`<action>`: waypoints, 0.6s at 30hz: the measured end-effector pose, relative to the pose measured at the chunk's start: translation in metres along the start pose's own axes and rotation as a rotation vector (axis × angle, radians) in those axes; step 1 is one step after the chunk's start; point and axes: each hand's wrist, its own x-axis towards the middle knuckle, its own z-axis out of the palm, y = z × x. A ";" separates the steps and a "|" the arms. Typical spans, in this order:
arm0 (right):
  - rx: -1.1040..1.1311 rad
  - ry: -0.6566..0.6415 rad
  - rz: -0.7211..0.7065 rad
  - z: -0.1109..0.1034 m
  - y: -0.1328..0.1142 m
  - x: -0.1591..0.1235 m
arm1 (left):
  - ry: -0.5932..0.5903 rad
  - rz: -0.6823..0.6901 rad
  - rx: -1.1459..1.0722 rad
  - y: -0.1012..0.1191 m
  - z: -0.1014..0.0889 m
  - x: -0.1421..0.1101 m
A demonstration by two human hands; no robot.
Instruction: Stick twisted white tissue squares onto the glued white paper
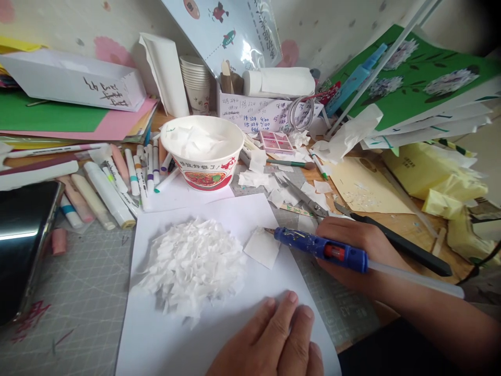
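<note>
My right hand [358,243] is closed round a blue hot glue gun [303,243], with a clear glue stick [415,277] jutting from its back end. The nozzle points left, at the upper edge of a small white tissue square [264,248]; whether it touches cannot be made out. My left hand [274,342] rests on a white paper sheet [144,334], fingers stretched out, holding nothing. To the left on that sheet lies a fluffy mound of crumpled white tissue pieces [195,263].
A paper bowl [207,175] with tissue pieces stands behind the sheet. Markers [105,193] and a black phone [27,245] lie left. Scissors [303,196], a black-handled cutter [403,248] and tissue scraps [256,180] lie right, partly on a grey cutting mat [86,292].
</note>
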 end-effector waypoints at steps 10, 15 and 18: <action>0.093 -0.068 0.028 -0.004 -0.002 -0.002 | 0.010 -0.009 0.012 0.000 0.000 0.001; 0.016 -0.029 0.018 0.000 0.001 -0.003 | 0.001 -0.002 0.012 0.001 0.000 0.001; 0.057 -0.059 0.022 -0.001 -0.001 -0.002 | -0.001 -0.001 0.012 0.001 -0.001 0.000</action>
